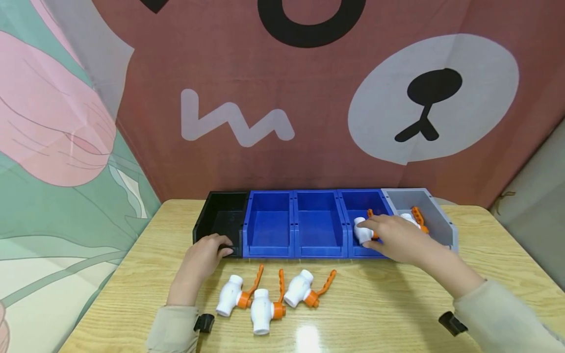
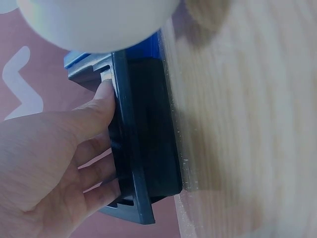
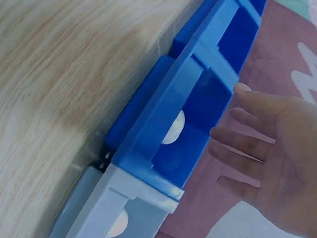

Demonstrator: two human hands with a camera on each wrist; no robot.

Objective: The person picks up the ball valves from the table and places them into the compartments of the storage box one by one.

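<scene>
My left hand [image 1: 206, 252] rests at the front of the black bin [image 1: 222, 206]. In the left wrist view its thumb touches the bin's rim and its loosely bent fingers reach inside, holding nothing. My right hand [image 1: 395, 236] is over the right-hand blue bin [image 1: 363, 197], beside a white ball valve [image 1: 363, 231] with an orange handle. The right wrist view shows that hand's fingers [image 3: 242, 141] spread and empty, apart from the valve's white end [image 3: 175, 130] lying in the bin.
Three more white valves with orange handles, a left one [image 1: 229, 295], a middle one [image 1: 262, 312] and a right one [image 1: 300, 288], lie on the wooden table [image 1: 353, 314]. A grey bin [image 1: 446, 226] at the row's right end holds another valve [image 1: 410, 218]. A printed cloth [image 1: 318, 122] hangs behind.
</scene>
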